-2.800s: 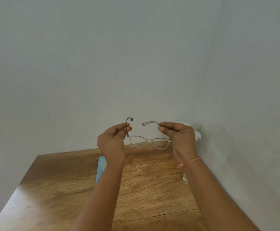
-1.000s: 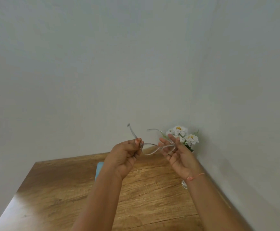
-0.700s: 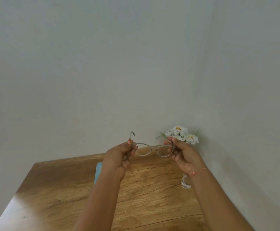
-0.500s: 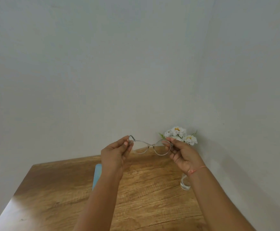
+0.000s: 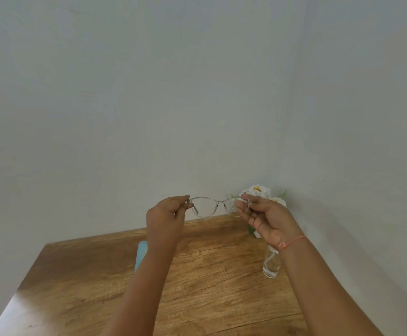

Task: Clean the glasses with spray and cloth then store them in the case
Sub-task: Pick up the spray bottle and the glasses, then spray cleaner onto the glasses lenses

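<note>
Above wooden table point(image 5: 209, 287) in grey-walled corner: both hands' fingers point(image 5: 242, 209) pinch glasses point(image 5: 218, 207) ends.

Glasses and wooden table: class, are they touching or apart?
Apart. The head view shows the glasses held in the air by the left hand and right hand, above the table.

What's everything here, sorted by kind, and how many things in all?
Glasses: 1
Clear bottle: 1
Flower bunch: 1
Light blue thing, half hidden: 1
Table: 1
Hands: 2, left and right
Total: 7
</note>
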